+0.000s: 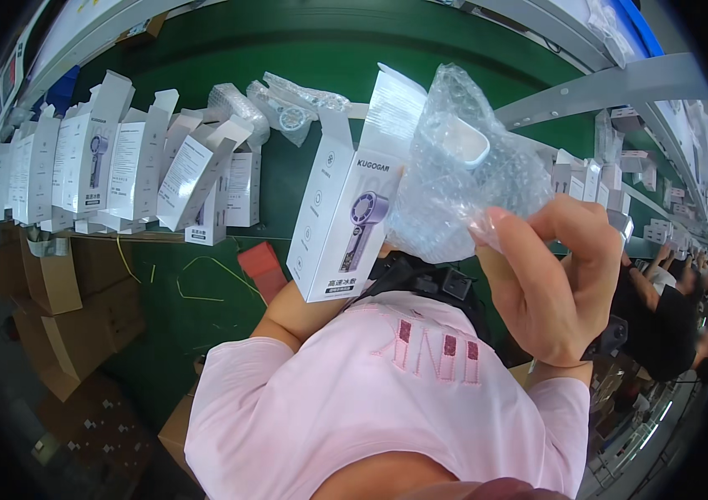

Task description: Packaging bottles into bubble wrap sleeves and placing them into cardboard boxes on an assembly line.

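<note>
Translucent bubble-wrap pouch (454,196) pinched in right grip (550,287), beside open white box (341,221) held from behind in left grip (386,249).

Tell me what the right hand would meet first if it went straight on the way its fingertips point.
The bubble-wrap pouch, which the right hand is pinching. Past it, toward the picture's left, the open white box looks next in line, though depth is unclear from this view.
</note>
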A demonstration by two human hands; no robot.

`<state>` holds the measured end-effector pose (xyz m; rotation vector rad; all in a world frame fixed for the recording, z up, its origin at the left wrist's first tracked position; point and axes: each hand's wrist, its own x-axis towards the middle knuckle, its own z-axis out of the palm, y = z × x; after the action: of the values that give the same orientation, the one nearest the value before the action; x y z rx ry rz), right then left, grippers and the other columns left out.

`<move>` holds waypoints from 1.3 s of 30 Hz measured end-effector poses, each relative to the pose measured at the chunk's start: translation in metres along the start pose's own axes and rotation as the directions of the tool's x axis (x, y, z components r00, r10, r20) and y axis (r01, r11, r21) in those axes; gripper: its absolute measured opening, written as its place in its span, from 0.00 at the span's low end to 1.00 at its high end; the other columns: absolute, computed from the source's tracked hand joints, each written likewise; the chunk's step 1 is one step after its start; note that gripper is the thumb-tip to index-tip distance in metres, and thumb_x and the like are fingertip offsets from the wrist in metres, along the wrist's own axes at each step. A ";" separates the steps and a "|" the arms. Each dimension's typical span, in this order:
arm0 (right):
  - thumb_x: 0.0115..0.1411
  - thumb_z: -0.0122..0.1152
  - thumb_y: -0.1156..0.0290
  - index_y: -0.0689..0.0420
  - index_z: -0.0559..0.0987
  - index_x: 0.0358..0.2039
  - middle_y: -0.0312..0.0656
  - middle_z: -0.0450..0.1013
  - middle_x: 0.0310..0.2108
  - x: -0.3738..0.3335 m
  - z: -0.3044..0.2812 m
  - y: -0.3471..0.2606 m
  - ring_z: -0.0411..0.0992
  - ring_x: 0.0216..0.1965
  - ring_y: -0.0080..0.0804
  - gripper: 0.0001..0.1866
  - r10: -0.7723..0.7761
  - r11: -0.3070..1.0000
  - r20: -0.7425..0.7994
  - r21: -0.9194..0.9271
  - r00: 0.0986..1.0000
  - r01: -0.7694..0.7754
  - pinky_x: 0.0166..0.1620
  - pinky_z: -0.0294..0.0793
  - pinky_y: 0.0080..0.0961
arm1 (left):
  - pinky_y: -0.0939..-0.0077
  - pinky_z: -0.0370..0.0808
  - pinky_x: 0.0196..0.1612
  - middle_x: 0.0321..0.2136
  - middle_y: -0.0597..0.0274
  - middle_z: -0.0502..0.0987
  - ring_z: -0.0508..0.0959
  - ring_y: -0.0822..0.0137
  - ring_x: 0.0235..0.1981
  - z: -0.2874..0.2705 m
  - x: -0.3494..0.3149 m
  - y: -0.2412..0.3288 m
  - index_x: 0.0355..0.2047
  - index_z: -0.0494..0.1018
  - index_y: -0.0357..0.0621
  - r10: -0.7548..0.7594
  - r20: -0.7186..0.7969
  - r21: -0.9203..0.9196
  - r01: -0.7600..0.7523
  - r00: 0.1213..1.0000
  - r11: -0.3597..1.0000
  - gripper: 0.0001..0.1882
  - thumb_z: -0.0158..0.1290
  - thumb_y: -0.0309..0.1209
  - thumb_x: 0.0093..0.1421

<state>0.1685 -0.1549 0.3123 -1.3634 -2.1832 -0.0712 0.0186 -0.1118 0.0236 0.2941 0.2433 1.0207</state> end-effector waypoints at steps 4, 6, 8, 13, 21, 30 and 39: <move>0.42 0.76 0.57 0.57 0.75 0.49 0.48 0.66 0.50 0.000 0.015 0.019 0.71 0.39 0.39 0.34 0.032 0.998 -0.265 0.064 0.964 -0.015 0.42 0.72 0.29 | 0.64 0.66 0.59 0.57 0.50 0.64 0.67 0.57 0.58 0.027 0.001 0.009 0.62 0.56 0.41 0.022 -0.057 0.163 -0.013 0.998 0.987 0.27 0.43 0.43 0.67; 0.37 0.72 0.37 0.63 0.71 0.53 0.50 0.63 0.57 0.011 0.053 0.057 0.69 0.49 0.41 0.51 0.018 0.991 -0.492 0.122 0.870 0.049 0.52 0.69 0.30 | 0.65 0.66 0.59 0.57 0.50 0.64 0.67 0.57 0.57 0.038 0.012 0.017 0.62 0.56 0.41 -0.020 -0.068 0.065 0.025 0.998 0.998 0.27 0.42 0.43 0.68; 0.45 0.73 0.65 0.60 0.73 0.49 0.45 0.72 0.45 0.013 0.051 0.045 0.73 0.42 0.32 0.31 0.498 0.389 0.086 0.867 0.863 -0.311 0.49 0.70 0.27 | 0.66 0.67 0.58 0.56 0.50 0.67 0.68 0.59 0.56 0.034 0.037 0.029 0.60 0.58 0.38 -0.214 0.174 -0.097 0.234 0.961 0.967 0.29 0.47 0.40 0.63; 0.57 0.60 0.73 0.62 0.75 0.44 0.41 0.73 0.40 -0.039 0.021 0.155 0.73 0.41 0.31 0.14 0.819 0.049 0.166 0.933 0.549 -0.357 0.47 0.74 0.28 | 0.70 0.66 0.57 0.53 0.51 0.70 0.71 0.61 0.53 0.074 0.047 0.072 0.63 0.55 0.36 -0.344 0.151 0.233 0.305 0.927 0.924 0.40 0.54 0.38 0.51; 0.63 0.45 0.55 0.68 0.66 0.54 0.57 0.62 0.57 -0.011 -0.032 0.130 0.57 0.62 0.56 0.29 0.590 -0.079 0.057 0.997 0.805 -0.013 0.64 0.51 0.60 | 0.79 0.69 0.43 0.40 0.60 0.75 0.72 0.73 0.38 0.123 0.015 0.007 0.48 0.68 0.33 -0.119 0.110 0.748 -0.004 0.987 0.664 0.25 0.52 0.43 0.60; 0.65 0.48 0.57 0.63 0.71 0.45 0.45 0.70 0.38 -0.058 0.010 0.104 0.70 0.38 0.35 0.20 0.663 0.261 0.282 0.781 0.693 -0.567 0.46 0.70 0.31 | 0.73 0.69 0.37 0.29 0.51 0.76 0.73 0.68 0.31 0.145 -0.014 -0.004 0.44 0.71 0.29 -0.143 0.076 0.747 0.038 0.987 0.664 0.24 0.38 0.41 0.67; 0.51 0.63 0.77 0.63 0.79 0.40 0.45 0.76 0.38 -0.072 0.018 0.084 0.73 0.40 0.30 0.14 0.146 0.479 0.686 0.581 0.712 -0.658 0.46 0.71 0.25 | 0.71 0.68 0.34 0.27 0.53 0.75 0.70 0.67 0.27 0.119 -0.036 0.001 0.54 0.67 0.30 -0.026 0.016 0.914 -0.004 1.000 0.405 0.24 0.36 0.37 0.67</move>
<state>0.2552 -0.1672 0.2419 -1.3694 -1.7246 1.5350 0.0396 -0.1578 0.1367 1.3419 0.7982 0.7657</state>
